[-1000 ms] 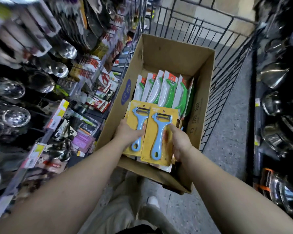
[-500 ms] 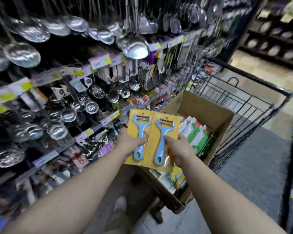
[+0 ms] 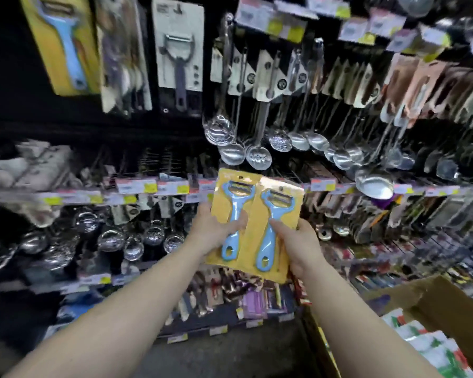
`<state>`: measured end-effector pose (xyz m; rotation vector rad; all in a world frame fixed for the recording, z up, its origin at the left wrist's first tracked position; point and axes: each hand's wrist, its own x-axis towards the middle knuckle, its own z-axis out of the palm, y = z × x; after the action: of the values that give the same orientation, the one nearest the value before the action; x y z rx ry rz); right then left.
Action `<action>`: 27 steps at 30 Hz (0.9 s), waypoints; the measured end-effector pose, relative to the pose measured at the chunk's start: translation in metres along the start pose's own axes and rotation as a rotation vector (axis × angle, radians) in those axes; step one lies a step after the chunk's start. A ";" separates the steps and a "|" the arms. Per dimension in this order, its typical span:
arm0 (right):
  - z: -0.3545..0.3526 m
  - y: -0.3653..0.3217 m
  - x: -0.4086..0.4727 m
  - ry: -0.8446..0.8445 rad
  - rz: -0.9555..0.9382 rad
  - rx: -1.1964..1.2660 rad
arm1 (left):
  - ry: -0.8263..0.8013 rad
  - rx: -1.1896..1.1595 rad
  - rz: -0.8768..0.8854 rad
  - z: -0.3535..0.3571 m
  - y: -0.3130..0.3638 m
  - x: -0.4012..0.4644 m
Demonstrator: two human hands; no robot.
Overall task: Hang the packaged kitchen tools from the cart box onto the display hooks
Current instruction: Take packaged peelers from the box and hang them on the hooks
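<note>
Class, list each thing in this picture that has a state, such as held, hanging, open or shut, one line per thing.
Left yellow-carded blue peeler pack: held up, gripped by left hand.
Right yellow-carded blue peeler pack: held up, gripped by right hand.
Left hand: curled round its pack.
Right hand: curled round its pack.
Brown cardboard cart box: open, packs inside.
Same yellow peeler pack on display: hanging.
Steel ladles: hanging.
</note>
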<state>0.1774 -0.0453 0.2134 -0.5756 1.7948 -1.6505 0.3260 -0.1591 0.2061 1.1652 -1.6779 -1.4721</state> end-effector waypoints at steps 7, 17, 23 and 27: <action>0.176 -0.050 -0.009 -0.237 -0.138 -0.039 | 0.231 -0.146 0.046 -0.175 0.012 0.007; 0.377 -0.100 -0.031 -0.338 -0.325 -0.052 | 0.456 -0.102 0.144 -0.369 0.027 0.027; 0.425 -0.116 -0.036 -0.336 -0.306 0.018 | 0.434 -0.053 0.197 -0.424 0.033 0.044; 0.436 -0.127 -0.038 -0.319 -0.314 0.031 | 0.424 -0.085 0.233 -0.434 0.040 0.052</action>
<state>0.4971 -0.3457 0.3355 -1.0865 1.4998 -1.6694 0.6769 -0.3951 0.3239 1.1008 -1.3899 -1.0548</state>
